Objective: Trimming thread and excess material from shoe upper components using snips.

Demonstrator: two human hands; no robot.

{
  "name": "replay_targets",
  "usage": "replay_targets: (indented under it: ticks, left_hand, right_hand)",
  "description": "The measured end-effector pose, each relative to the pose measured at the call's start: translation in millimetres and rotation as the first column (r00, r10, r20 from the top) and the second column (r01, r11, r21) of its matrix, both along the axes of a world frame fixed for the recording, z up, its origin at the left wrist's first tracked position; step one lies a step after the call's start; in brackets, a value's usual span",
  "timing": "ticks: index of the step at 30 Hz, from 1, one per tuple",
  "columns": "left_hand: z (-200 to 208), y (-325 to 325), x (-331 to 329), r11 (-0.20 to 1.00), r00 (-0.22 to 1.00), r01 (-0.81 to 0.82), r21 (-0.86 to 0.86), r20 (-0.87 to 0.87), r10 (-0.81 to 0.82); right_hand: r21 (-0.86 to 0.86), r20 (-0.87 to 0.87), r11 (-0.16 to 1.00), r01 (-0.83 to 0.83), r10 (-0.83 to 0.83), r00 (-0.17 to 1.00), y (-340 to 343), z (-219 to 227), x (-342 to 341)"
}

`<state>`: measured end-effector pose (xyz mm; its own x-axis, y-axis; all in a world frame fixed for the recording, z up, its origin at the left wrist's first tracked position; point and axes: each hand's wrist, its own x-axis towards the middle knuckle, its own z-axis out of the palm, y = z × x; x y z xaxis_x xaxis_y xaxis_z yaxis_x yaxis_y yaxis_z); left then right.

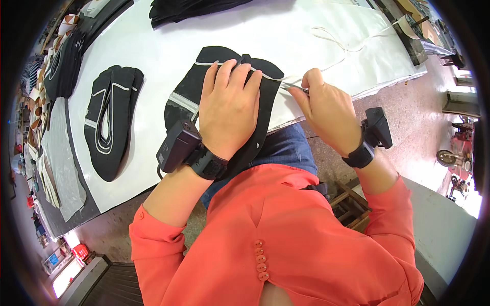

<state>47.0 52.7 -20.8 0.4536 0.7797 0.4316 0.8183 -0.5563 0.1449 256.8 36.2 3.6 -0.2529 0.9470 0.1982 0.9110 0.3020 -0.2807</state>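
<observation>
White worktop (153, 56) across upper frame — black shoe-upper piece (265, 109) at centre, long axis up-down, pinned flat under spread left hand (227, 109); right hand (329, 109) just right, pinched shut on small metal tool (296, 87) at its edge.

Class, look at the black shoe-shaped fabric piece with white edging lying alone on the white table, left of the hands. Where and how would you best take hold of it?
Probably pinch the black shoe-shaped fabric piece at its narrower near end, coming in from the table's front edge. It lies flat and limp, and that end sits closest to the edge, away from the left hand pressing the other black piece.
</observation>
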Motion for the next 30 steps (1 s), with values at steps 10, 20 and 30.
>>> replay_targets:
  ticks: [10, 20, 30]
  left_hand:
    - [6, 4, -6, 0.995, 0.998, 0.061, -0.079, 0.029, -0.058]
    - [27, -3, -6, 0.970, 0.978, 0.118, -0.212, -0.143, -0.151]
    - [70, -12, -143, 0.512, 0.731, 0.164, -0.843, 0.452, 0.511]
  right_hand:
    - [0.064, -0.097, 0.992, 0.110, -0.104, 0.990, 12, -17, -15]
    - [-0.366, -0.738, 0.928, 0.066, -0.332, 0.587, 30, -5, -2]
    - [-0.483, -0.768, 0.629, -0.609, 0.031, 0.640, 28, 21, -20]
